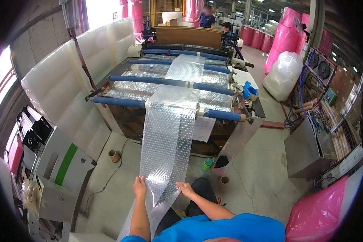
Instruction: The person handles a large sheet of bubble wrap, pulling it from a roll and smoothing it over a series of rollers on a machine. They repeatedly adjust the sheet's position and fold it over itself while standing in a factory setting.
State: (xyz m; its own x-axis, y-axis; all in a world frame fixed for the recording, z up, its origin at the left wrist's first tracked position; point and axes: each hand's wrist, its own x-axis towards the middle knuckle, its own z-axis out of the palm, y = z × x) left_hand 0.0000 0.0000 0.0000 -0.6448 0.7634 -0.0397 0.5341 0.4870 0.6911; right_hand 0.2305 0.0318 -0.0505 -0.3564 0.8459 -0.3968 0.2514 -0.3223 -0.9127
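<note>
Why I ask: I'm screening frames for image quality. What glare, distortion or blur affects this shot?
Head view: fisheye bends the blue rollers and darkens the rim; the window upper left is blown out white; glare glints off the bubble wrap strip between the left hand and right hand; the centre is sharp, and the far background person is blurred.

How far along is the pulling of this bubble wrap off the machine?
Done: the bubble wrap strip already runs over the blue rollers and hangs down to the floor. In hand: the left hand and right hand grip its two edges. Left: more strip lies back on the machine; how much cannot be told.
</note>
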